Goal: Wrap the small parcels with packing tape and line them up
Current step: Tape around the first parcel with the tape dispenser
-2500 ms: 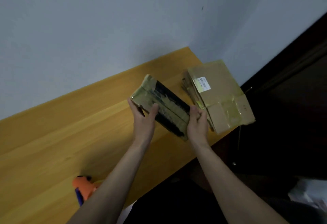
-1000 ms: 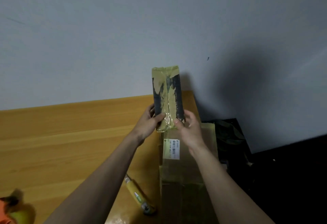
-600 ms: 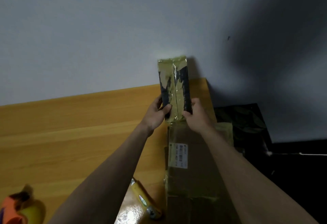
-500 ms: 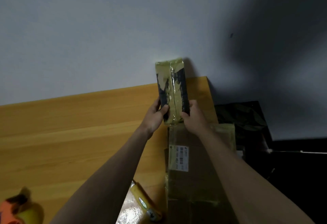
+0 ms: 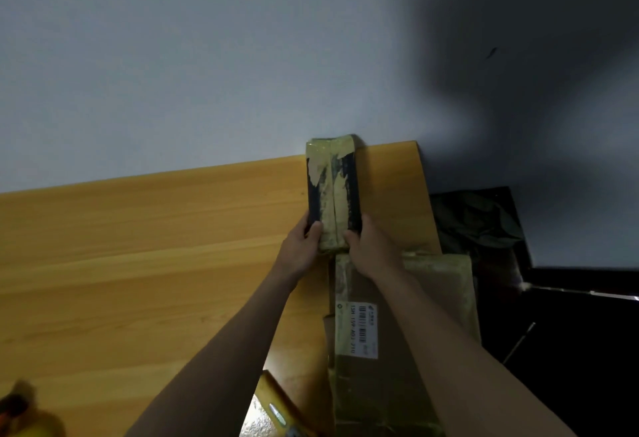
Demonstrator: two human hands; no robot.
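So the parcel I'm looking at is a long narrow block, dark underneath with yellowish glossy tape all over it, a seam running down the middle and a few patches where the dark shows through. It's lying lengthwise at the far right end of the table, far end right up by the wall, near end just past the big box. Left hand grips the near left corner, thumb curled over the top; right hand holds the near right corner the same way, so both are closed on it. The box is flat brown cardboard, taped, with a white barcode label facing up, and it hangs off the table's right edge a bit. A yellow cutter-looking thing sits at the bottom by my left arm, can't tell exactly what. Something orange and blurry is in the bottom left corner. Table's light wood, wall's pale grey, and the right side of the room is dark with a big shadow.
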